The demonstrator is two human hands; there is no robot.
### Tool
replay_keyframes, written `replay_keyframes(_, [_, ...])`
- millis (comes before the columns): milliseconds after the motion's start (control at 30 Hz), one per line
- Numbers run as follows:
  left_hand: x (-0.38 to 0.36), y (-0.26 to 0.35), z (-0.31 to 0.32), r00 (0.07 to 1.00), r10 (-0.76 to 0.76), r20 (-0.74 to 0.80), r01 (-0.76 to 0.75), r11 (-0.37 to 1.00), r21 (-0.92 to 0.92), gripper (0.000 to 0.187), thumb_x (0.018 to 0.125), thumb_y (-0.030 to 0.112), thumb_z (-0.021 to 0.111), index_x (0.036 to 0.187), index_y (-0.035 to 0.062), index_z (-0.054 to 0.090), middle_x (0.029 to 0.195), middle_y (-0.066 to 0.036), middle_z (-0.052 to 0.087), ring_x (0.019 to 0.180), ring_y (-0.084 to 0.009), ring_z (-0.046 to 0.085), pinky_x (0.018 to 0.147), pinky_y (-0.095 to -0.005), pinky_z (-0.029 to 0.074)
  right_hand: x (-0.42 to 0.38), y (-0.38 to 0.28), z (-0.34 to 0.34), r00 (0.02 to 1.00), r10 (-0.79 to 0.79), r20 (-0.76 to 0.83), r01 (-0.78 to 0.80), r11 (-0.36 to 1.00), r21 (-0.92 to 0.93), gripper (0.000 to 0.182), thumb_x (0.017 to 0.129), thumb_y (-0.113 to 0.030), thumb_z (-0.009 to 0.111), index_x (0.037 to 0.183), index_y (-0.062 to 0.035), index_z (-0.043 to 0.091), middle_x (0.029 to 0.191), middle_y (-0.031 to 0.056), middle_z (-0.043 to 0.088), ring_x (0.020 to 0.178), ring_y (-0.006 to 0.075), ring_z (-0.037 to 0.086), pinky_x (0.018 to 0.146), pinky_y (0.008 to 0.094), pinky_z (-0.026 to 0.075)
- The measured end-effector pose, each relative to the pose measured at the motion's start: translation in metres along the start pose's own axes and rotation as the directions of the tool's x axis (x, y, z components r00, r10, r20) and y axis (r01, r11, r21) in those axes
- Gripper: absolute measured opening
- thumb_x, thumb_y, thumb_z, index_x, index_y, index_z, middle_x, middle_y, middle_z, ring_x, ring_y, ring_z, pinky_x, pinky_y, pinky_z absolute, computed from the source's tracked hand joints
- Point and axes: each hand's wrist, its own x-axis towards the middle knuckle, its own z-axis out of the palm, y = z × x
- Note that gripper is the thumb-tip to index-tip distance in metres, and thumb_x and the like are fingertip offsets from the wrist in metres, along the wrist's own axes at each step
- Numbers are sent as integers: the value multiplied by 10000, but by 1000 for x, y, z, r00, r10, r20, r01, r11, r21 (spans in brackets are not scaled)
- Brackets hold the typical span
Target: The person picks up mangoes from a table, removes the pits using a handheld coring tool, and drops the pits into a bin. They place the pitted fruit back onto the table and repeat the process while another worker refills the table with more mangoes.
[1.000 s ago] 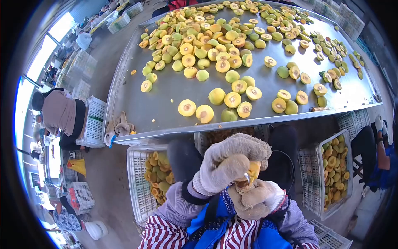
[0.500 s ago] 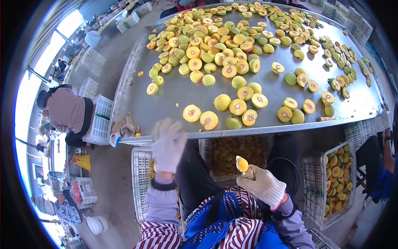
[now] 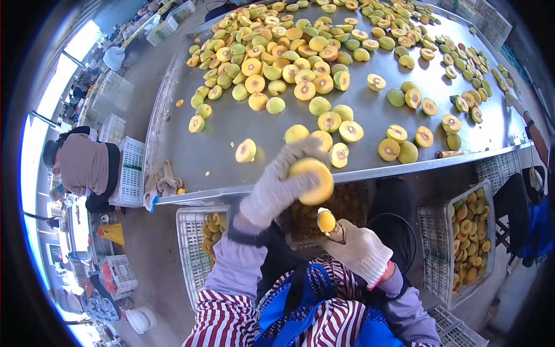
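Note:
My left hand, in a whitish knit glove, is closed around a halved yellow peach just over the table's near edge. In my gloved right hand is a spoon, its bowl up and showing yellow, lower than the peach half and apart from it. My fingers hide most of the handle. Several more peach halves lie on the metal table beyond my left hand, some with the brown-centred cut face up. A single half rests to the left.
Below the table edge, between my legs, a crate holds fruit scraps. Crates of peach halves stand at left and right. Gloves lie on the table's left corner, a wooden handle near its front edge. A co-worker's hand reaches in at right.
My left hand has moved right and now grips a peach half; one half is gone from the near part of the table. My right hand keeps the spoon, shifted slightly left. The view has shifted.

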Motion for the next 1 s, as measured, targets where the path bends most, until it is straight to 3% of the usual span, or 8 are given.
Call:
replay_keyframes(67, [-16, 22, 12, 988, 54, 143, -135, 753, 643, 390, 921, 217, 718, 1262, 51, 629, 1168, -142, 693, 1099, -188, 661, 950, -332, 514, 0, -6, -1, 989, -139, -58, 133, 986, -100, 295, 852, -292, 739, 958, -36, 637, 674, 154, 617, 605, 272, 645, 612, 377, 517])
replay_keyframes(100, [-21, 22, 18, 990, 138, -23, -71, 640, 765, 321, 935, 216, 699, 1202, 43, 656, 1190, -158, 691, 1111, -209, 669, 939, -342, 516, -4, -11, -2, 983, -150, -108, 139, 985, -102, 282, 854, -282, 741, 944, -39, 632, 658, 138, 617, 595, 281, 649, 597, 367, 515])
replay_keyframes(333, [-45, 16, 30, 986, -22, -166, 41, 993, 114, 396, 1045, 338, 533, 1219, -5, 629, 1073, -71, 681, 978, -150, 624, 902, -309, 508, -18, -38, -15, 982, -92, -165, 123, 974, 189, 261, 846, -258, 759, 913, -46, 624, 684, 128, 638, 626, 314, 673, 596, 361, 520])
replay_keyframes(600, [-63, 23, 51, 982, 174, -77, -144, 944, 297, 396, 1048, 308, 475, 1208, -15, 641, 1171, -162, 700, 1070, -244, 671, 958, -363, 500, -25, -40, -8, 986, -92, -138, 118, 974, 196, 268, 861, -237, 761, 989, -30, 649, 704, 101, 651, 606, 200, 653, 606, 341, 523])
replay_keyframes(733, [-62, 25, 56, 903, 427, 52, -362, 688, 629, 401, 1044, 310, 463, 1134, -25, 663, 1097, -183, 715, 1008, -269, 704, 913, -370, 525, -31, -37, -4, 997, -66, 25, 42, 840, 541, 258, 889, -209, 755, 1024, -20, 642, 748, 58, 669, 654, 206, 666, 618, 334, 528])
replay_keyframes(800, [-63, 31, 58, 924, 374, 75, -333, 694, 638, 387, 1048, 300, 468, 1160, -27, 644, 1150, -175, 700, 1061, -255, 683, 931, -352, 512, -32, -45, -19, 979, -4, 204, -141, 708, 692, 268, 901, -215, 748, 1052, -18, 646, 776, 17, 669, 682, 139, 647, 646, 311, 523])
replay_keyframes(933, [-66, 32, 66, 981, 191, -45, -190, 982, 25, 487, 1040, 236, 537, 1437, -30, 444, 1370, -177, 578, 1233, -222, 569, 1012, -330, 462, -33, -62, -45, 906, 171, 387, -401, 635, 660, 238, 916, -188, 725, 1082, -29, 662, 830, -8, 658, 763, 51, 580, 688, 255, 496])
replay_keyframes(1000, [-72, 29, 64, 982, -111, -151, 122, 990, 70, 614, 1028, 230, 579, 1526, -31, 332, 1450, -168, 507, 1274, -217, 529, 1054, -342, 441, -31, -61, -43, 992, 123, 1, -85, 675, 733, 143, 919, -149, 690, 963, -34, 617, 627, 3, 576, 466, 66, 503, 431, 232, 390])
